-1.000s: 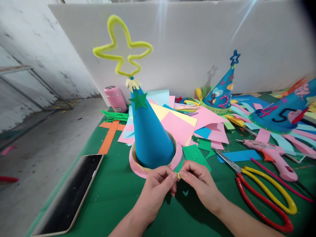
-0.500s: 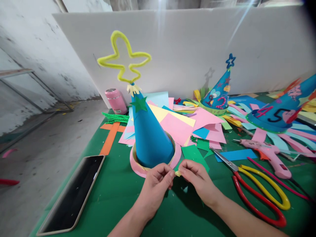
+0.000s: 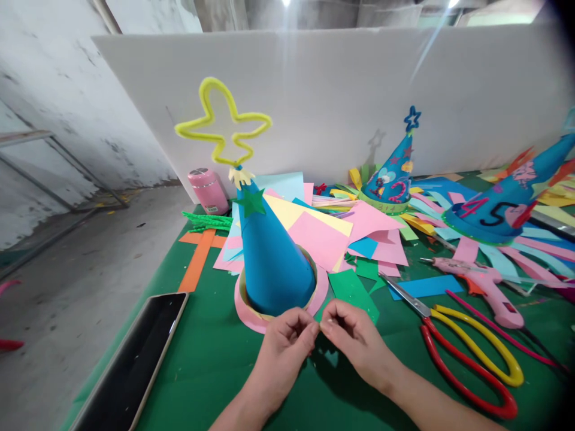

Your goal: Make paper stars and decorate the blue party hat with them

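My left hand [image 3: 290, 344] and my right hand [image 3: 353, 338] meet fingertip to fingertip in front of the blue paper cone hat [image 3: 274, 263]. Both are closed in a pinch on a small pale yellow paper piece, now almost wholly hidden by the fingers. The hat stands upright in a pink brim [image 3: 321, 287]. A green star [image 3: 253, 202] is on its upper side, and a yellow pipe-cleaner shape [image 3: 215, 131] rises from its tip above a pale yellow fringe [image 3: 241, 176]. Green paper [image 3: 354, 293] lies just beyond my right hand.
Scissors [image 3: 420, 305] and a pink glue gun [image 3: 476, 275] lie at right. A phone [image 3: 130, 365] is at left. Behind are paper sheets [image 3: 318, 233], green pipe cleaners [image 3: 206, 221], a pink bottle [image 3: 208, 191] and two decorated hats [image 3: 389, 179]. A white board [image 3: 314, 102] stands at the back.
My fingertips have drawn closer together, and the yellow paper piece that showed between them is now nearly covered. The view has tilted slightly, so most things sit a little lower.
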Available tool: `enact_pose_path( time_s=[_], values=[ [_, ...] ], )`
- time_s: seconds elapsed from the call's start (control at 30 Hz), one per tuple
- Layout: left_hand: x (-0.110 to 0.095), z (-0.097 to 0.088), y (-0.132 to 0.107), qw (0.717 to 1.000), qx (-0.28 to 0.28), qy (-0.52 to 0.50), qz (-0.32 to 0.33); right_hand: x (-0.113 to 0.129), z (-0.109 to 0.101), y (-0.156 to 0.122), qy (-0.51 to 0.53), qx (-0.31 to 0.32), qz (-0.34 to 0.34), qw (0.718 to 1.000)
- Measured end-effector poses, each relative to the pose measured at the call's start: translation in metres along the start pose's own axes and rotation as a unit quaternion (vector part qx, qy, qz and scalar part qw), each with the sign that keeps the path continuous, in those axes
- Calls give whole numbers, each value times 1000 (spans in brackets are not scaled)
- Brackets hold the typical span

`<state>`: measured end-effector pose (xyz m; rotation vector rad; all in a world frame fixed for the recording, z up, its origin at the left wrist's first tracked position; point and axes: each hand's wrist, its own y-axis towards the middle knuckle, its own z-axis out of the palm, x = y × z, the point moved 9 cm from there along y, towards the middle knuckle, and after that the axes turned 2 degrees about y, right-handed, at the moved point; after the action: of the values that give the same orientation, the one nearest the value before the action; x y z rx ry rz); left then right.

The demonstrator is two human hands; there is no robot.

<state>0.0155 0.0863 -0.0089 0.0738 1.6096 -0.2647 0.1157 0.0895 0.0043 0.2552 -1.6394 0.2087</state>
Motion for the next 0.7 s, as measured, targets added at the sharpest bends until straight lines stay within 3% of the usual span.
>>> enact_pose_path(
  time_s=[0.37, 0.7],
  values=[
    [7, 3, 0, 998, -1, -54, -20, 1, -6, 1, 13, -19, -3, 1000],
    [-1, 2, 1, 1000, 10, 8, 3, 9, -11, 1, -120, -33, -74, 990]
  ],
)
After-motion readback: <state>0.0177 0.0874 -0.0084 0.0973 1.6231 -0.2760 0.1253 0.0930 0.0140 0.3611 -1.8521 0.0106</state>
